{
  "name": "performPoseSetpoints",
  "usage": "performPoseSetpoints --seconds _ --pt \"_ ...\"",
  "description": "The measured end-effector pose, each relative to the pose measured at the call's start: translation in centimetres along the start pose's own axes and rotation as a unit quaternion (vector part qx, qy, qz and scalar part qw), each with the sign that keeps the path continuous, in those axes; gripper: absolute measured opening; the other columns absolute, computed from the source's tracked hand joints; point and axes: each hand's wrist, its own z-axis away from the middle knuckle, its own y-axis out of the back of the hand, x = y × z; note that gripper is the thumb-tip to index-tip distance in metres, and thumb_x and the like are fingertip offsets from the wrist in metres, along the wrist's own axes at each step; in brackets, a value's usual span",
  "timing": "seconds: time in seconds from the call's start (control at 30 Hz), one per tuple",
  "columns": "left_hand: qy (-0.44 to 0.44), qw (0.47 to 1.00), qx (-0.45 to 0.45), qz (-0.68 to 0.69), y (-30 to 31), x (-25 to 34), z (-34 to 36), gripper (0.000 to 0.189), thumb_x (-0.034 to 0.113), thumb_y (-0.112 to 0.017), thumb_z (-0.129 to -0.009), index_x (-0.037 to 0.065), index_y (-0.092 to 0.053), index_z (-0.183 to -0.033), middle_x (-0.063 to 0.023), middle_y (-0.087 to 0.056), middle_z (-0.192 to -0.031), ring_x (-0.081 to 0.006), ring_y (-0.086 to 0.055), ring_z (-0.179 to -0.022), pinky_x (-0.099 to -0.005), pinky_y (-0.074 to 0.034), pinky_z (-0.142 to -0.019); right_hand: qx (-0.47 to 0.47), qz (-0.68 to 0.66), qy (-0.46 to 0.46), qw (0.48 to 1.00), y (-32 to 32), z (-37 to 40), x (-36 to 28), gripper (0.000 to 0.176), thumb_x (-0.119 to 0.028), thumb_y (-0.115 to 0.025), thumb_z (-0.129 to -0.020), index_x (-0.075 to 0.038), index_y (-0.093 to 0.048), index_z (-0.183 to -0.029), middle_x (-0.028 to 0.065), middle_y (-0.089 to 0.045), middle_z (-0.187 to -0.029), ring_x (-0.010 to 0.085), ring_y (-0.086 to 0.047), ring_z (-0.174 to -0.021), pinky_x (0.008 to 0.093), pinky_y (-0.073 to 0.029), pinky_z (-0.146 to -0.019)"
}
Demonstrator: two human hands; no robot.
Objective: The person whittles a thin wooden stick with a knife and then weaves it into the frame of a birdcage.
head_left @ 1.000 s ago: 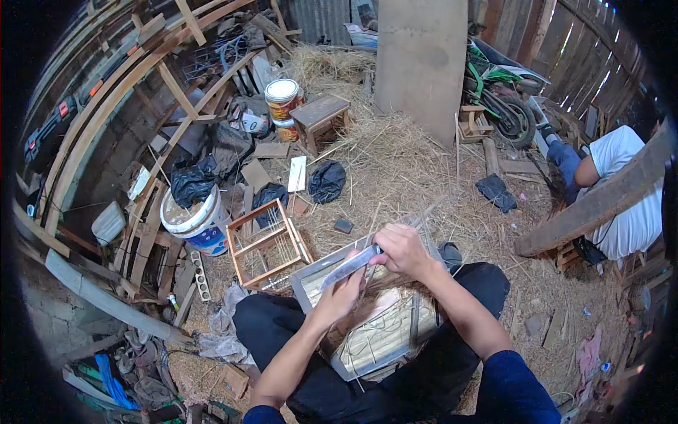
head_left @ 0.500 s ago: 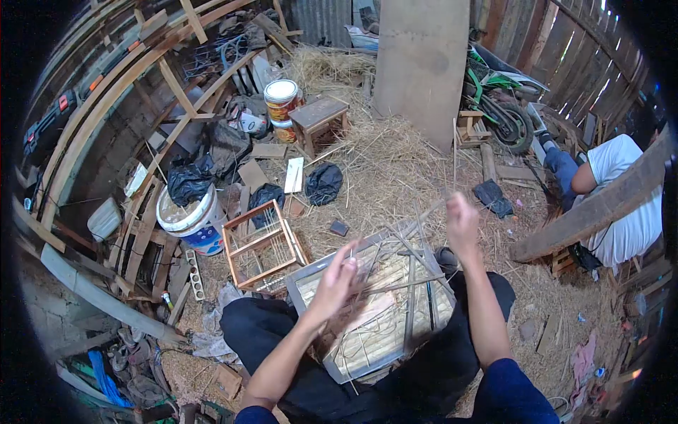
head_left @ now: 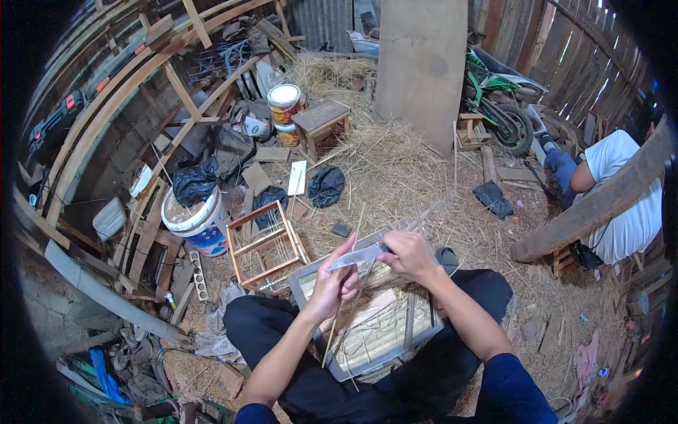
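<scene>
My right hand [head_left: 409, 256] is closed round the dark handle of a knife [head_left: 357, 256], its blade pointing left. Close against the blade tip is my left hand [head_left: 330, 288], fingers closed on a thin strip [head_left: 340, 311] that slants up and down past the hand. Below both hands, a grey-framed panel [head_left: 308, 285] rests on my lap, with pale slats and several loose strips and sticks on it. A pale flat piece [head_left: 373, 311] lies on the panel.
A small wooden frame [head_left: 240, 249] stands left of the panel, near a white bucket [head_left: 215, 232]. Ahead are a wooden stool [head_left: 321, 116] and straw. A seated person [head_left: 621, 205] is at the right behind a curved beam [head_left: 600, 194].
My right hand has come down and left to my left hand, and the knife now shows clearly between them. The strip in my left hand now stands more upright.
</scene>
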Motion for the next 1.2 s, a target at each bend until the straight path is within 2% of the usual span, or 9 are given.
performPoseSetpoints --seconds 0.07,0.17,0.57,0.67,0.73,0.77,0.8,0.9,1.2 --pt "0.013 0.999 -0.031 0.02 0.2 -0.6 -0.1 0.049 0.017 -0.047 -0.104 0.026 -0.037 -0.152 0.003 -0.034 -0.066 -0.0044 -0.023 -0.049 -0.0209 -0.019 -0.043 -0.022 0.002 0.016 1.0 -0.6 -0.3 -0.6 0.041 -0.043 -0.064 -0.089 -0.004 -0.055 -0.08 0.0128 -0.058 -0.073 0.0341 -0.061 -0.068 0.0417 -0.047 -0.059" --pt "0.039 0.998 -0.023 0.037 -0.2 -0.1 0.2 0.05 0.018 -0.047 -0.105 0.027 -0.035 -0.152 0.0046 -0.031 -0.064 -0.004 -0.022 -0.047 -0.021 -0.019 -0.042 -0.004 -0.039 0.038 0.999 -1.7 -0.7 -0.8 0.044 -0.046 -0.062 -0.089 -0.003 -0.054 -0.081 0.0127 -0.057 -0.072 0.0341 -0.061 -0.068 0.0414 -0.046 -0.059" --pt "0.042 0.998 -0.041 0.008 0.1 -0.5 0.9 0.054 0.024 -0.048 -0.105 0.026 -0.029 -0.155 0.0064 -0.027 -0.062 -0.0038 -0.023 -0.049 -0.0199 -0.022 -0.043 0.003 0.058 0.095 0.994 -0.6 -1.5 -0.1 0.047 -0.053 -0.062 -0.086 -0.007 -0.055 -0.08 0.0088 -0.055 -0.069 0.0263 -0.059 -0.064 0.038 -0.046 -0.057" --pt "0.079 0.994 -0.057 0.049 1.0 -0.6 0.8 0.051 0.026 -0.048 -0.105 0.021 -0.033 -0.154 0.0065 -0.03 -0.06 -0.004 -0.025 -0.048 -0.02 -0.021 -0.042 0.054 0.056 0.008 0.997 0.0 -1.0 1.2 0.04 -0.047 -0.063 -0.089 -0.008 -0.057 -0.082 0.0101 -0.057 -0.069 0.0285 -0.06 -0.066 0.0397 -0.046 -0.058" --pt "0.121 0.988 -0.098 -0.02 -0.3 -1.4 2.0 0.049 0.028 -0.048 -0.105 0.019 -0.037 -0.152 0.0067 -0.032 -0.059 -0.0043 -0.026 -0.047 -0.0201 -0.021 -0.041 0.167 0.03 -0.239 0.956 2.1 -1.3 3.2 0.038 -0.044 -0.058 -0.095 -0.008 -0.059 -0.084 0.0131 -0.059 -0.068 0.0334 -0.061 -0.067 0.0431 -0.045 -0.058" --pt "0.141 0.982 -0.119 -0.053 -1.2 -2.0 2.6 0.048 0.028 -0.049 -0.105 0.017 -0.039 -0.15 0.0068 -0.033 -0.058 -0.0044 -0.027 -0.047 -0.0201 -0.021 -0.04 0.155 0.092 -0.292 0.939 4.1 -1.3 5.7 0.04 -0.044 -0.055 -0.097 -0.007 -0.058 -0.084 0.0146 -0.058 -0.067 0.0358 -0.06 -0.066 0.0446 -0.044 -0.058" --pt "0.156 0.981 -0.116 0.025 -1.9 -2.5 2.9 0.053 0.027 -0.054 -0.103 0.014 -0.037 -0.151 0.0069 -0.033 -0.061 -0.0041 -0.026 -0.048 -0.0206 -0.023 -0.041 0.143 0.154 -0.344 0.915 5.7 -1.7 6.7 0.042 -0.045 -0.052 -0.098 -0.006 -0.057 -0.084 0.0161 -0.058 -0.067 0.0381 -0.06 -0.065 0.0461 -0.044 -0.058" --pt "0.067 0.997 -0.041 0.008 0.1 -2.2 1.0 0.052 0.026 -0.052 -0.104 0.014 -0.036 -0.151 0.0063 -0.034 -0.061 -0.0039 -0.028 -0.05 -0.0206 -0.023 -0.041 0.138 0.128 -0.251 0.95 6.2 -0.8 6.0 0.047 -0.049 -0.049 -0.099 -0.005 -0.055 -0.083 0.0168 -0.057 -0.065 0.039 -0.059 -0.063 0.047 -0.043 -0.056" --pt "0.047 0.997 0.028 0.061 2.6 -1.7 0.5 0.036 0.02 -0.05 -0.105 0.019 -0.043 -0.14 0.0045 -0.032 -0.064 -0.0044 -0.025 -0.049 -0.0213 -0.019 -0.042 -0.002 0.053 -0.08 0.995 1.3 0.3 2.1 0.043 -0.047 -0.064 -0.089 -0.006 -0.055 -0.077 0.0125 -0.057 -0.066 0.0328 -0.06 -0.063 0.0438 -0.045 -0.057"
